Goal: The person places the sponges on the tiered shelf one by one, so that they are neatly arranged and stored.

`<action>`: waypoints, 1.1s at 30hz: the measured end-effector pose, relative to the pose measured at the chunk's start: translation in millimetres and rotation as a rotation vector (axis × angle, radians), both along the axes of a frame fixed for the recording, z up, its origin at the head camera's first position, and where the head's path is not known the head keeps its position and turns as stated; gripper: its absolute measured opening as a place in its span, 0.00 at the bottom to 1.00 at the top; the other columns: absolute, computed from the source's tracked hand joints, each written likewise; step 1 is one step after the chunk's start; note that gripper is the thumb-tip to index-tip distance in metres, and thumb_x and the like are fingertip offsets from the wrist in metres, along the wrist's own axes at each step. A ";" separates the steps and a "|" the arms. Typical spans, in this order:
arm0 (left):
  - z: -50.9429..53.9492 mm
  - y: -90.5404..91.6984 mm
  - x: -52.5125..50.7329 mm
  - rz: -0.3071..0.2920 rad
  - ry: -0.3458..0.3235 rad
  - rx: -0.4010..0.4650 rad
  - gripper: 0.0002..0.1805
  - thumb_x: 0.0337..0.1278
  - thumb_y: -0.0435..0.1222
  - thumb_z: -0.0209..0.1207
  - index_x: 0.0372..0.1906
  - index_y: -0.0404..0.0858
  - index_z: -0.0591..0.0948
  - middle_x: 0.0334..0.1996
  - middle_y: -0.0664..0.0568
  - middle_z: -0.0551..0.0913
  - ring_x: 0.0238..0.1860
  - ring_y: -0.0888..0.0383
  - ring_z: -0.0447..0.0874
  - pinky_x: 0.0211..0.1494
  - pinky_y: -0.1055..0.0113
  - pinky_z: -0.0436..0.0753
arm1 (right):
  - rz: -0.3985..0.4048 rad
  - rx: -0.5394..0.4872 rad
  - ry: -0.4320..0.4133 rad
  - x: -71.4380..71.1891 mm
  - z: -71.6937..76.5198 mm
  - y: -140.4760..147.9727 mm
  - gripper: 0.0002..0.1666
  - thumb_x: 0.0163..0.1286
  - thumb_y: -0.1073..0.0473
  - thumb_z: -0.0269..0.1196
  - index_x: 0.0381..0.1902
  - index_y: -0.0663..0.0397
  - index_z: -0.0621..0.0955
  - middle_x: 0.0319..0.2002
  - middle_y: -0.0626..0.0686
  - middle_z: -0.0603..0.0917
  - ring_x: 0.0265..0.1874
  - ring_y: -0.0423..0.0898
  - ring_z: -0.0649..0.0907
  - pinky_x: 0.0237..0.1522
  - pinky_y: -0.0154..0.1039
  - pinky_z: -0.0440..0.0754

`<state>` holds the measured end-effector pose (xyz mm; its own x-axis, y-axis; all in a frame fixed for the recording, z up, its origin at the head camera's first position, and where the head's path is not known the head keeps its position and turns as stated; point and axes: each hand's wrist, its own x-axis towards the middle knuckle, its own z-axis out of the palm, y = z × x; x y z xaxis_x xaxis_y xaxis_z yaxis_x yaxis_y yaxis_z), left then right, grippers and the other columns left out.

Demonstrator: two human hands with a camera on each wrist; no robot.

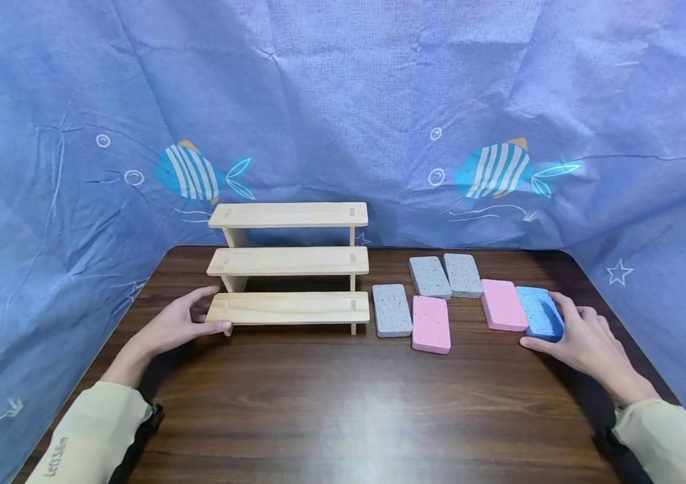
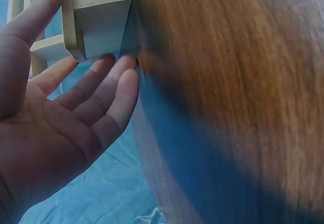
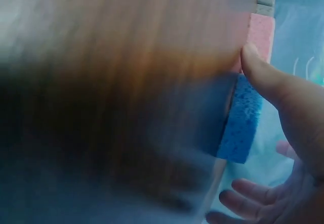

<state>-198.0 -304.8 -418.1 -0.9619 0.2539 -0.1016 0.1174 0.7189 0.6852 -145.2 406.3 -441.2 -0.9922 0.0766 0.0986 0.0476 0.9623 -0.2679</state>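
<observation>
At the left, my left hand [image 1: 182, 319] holds the near end of the lowest step of a three-tier wooden shelf rack [image 1: 288, 308]. Its thumb [image 2: 38, 11] lies along the front side, and the fingers reach behind the end. To the right, my right hand [image 1: 588, 339] is spread around a blue sponge [image 1: 539, 312] lying on the table. The thumb [image 3: 266, 75] is at the sponge's front corner; the index finger is by the far edge. Other fingers stay apart from it in the right wrist view. A pink sponge [image 1: 503, 306] touches the blue one's left side.
Between rack and right hand lie three speckled grey sponges [image 1: 391, 310] and another pink sponge [image 1: 431, 325]. They rest on a dark brown wooden table [image 1: 343, 403]. A blue cloth [image 1: 343, 101] with fish prints hangs behind the table's far edge and along both sides.
</observation>
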 end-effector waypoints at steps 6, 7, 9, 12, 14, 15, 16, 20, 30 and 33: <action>0.0 -0.7 -2.4 -0.004 -0.026 0.052 0.46 0.59 0.48 0.71 0.74 0.30 0.63 0.50 0.38 0.81 0.43 0.51 0.84 0.40 0.61 0.82 | -0.037 0.013 -0.019 -5.4 -4.4 -2.7 0.71 0.50 0.21 0.70 0.74 0.64 0.58 0.55 0.84 0.65 0.50 0.79 0.66 0.34 0.74 0.69; -0.1 -1.1 -2.4 -0.006 -0.028 0.057 0.46 0.59 0.48 0.71 0.74 0.29 0.64 0.50 0.39 0.82 0.42 0.51 0.84 0.39 0.62 0.82 | -0.038 0.013 -0.020 -5.9 -4.5 -3.2 0.69 0.51 0.21 0.69 0.73 0.64 0.59 0.55 0.83 0.66 0.50 0.78 0.66 0.34 0.73 0.69; 0.2 -1.3 -2.9 -0.010 -0.033 0.063 0.45 0.59 0.47 0.71 0.73 0.29 0.64 0.48 0.40 0.83 0.40 0.51 0.84 0.36 0.62 0.82 | -0.040 0.012 -0.024 -6.6 -4.5 -3.7 0.65 0.54 0.22 0.69 0.70 0.65 0.62 0.54 0.82 0.67 0.49 0.77 0.67 0.35 0.72 0.70; 1.4 0.1 -4.2 -0.020 -0.052 0.080 0.45 0.59 0.46 0.71 0.73 0.28 0.63 0.43 0.41 0.84 0.34 0.49 0.83 0.34 0.59 0.82 | -0.035 0.008 -0.039 -7.1 -2.6 -3.3 0.60 0.56 0.24 0.69 0.65 0.67 0.64 0.53 0.83 0.68 0.48 0.78 0.68 0.36 0.72 0.70; 2.8 1.7 -5.0 -0.024 -0.071 0.087 0.45 0.59 0.45 0.71 0.73 0.28 0.63 0.39 0.42 0.84 0.30 0.48 0.82 0.33 0.58 0.82 | -0.030 0.003 -0.042 -8.0 -1.2 -1.8 0.59 0.57 0.26 0.70 0.64 0.67 0.64 0.53 0.82 0.68 0.48 0.78 0.68 0.37 0.71 0.70; 3.6 2.7 -5.1 -0.023 -0.084 0.092 0.46 0.59 0.45 0.72 0.73 0.28 0.63 0.37 0.43 0.84 0.29 0.47 0.82 0.33 0.57 0.83 | -0.025 0.001 -0.043 -8.7 -0.4 -1.1 0.59 0.57 0.27 0.70 0.65 0.68 0.64 0.53 0.82 0.68 0.48 0.78 0.68 0.38 0.71 0.70; 4.3 3.4 -5.2 -0.021 -0.090 0.088 0.46 0.59 0.45 0.72 0.73 0.28 0.62 0.35 0.44 0.83 0.28 0.47 0.81 0.33 0.57 0.82 | -0.020 -0.002 -0.043 -9.5 0.3 -0.5 0.58 0.57 0.28 0.71 0.65 0.68 0.64 0.53 0.82 0.68 0.48 0.78 0.68 0.39 0.71 0.69; 7.5 5.0 -3.3 -0.009 -0.099 0.050 0.47 0.59 0.46 0.72 0.73 0.27 0.62 0.28 0.47 0.80 0.27 0.48 0.80 0.33 0.60 0.80 | 0.001 -0.016 -0.038 -13.1 1.6 1.9 0.58 0.58 0.31 0.72 0.68 0.67 0.62 0.54 0.82 0.67 0.48 0.78 0.69 0.40 0.72 0.70; 13.4 9.8 -0.3 -0.014 -0.122 0.019 0.47 0.59 0.47 0.72 0.74 0.28 0.62 0.21 0.50 0.75 0.25 0.50 0.78 0.24 0.63 0.75 | 0.028 -0.054 0.039 -13.4 12.9 6.3 0.51 0.59 0.39 0.75 0.62 0.71 0.66 0.54 0.80 0.67 0.49 0.74 0.71 0.41 0.71 0.70; 13.7 11.3 -1.8 -0.015 -0.122 0.018 0.47 0.59 0.46 0.72 0.74 0.28 0.62 0.21 0.49 0.74 0.25 0.49 0.77 0.23 0.62 0.75 | 0.022 -0.066 0.062 -13.9 18.3 9.3 0.49 0.60 0.39 0.74 0.61 0.71 0.68 0.55 0.78 0.68 0.50 0.72 0.70 0.41 0.72 0.69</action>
